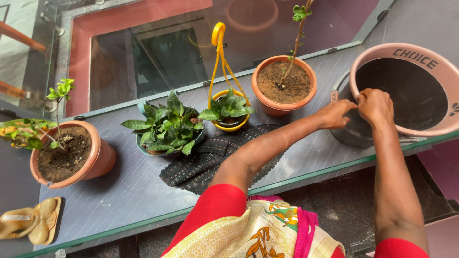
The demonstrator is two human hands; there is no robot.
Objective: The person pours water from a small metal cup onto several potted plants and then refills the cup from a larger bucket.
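Note:
My left hand (334, 113) and my right hand (375, 106) meet at the near left rim of a large pink tub (442, 71) filled with dark soil. Both hands have their fingers pinched together at the rim, touching each other. Whether they hold something small is hidden by the fingers. The tub sits inside or over a dark grey container (351, 136) on a grey ledge (124, 191).
Left of the tub stand a terracotta pot (275, 107) with a thin stem, a yellow hanging pot (229, 125) with green leaves, a leafy blue-green pot (167, 129), and another terracotta pot (98, 160). A dark cloth (201, 165) lies on the ledge. Sandals (31, 222) sit bottom left.

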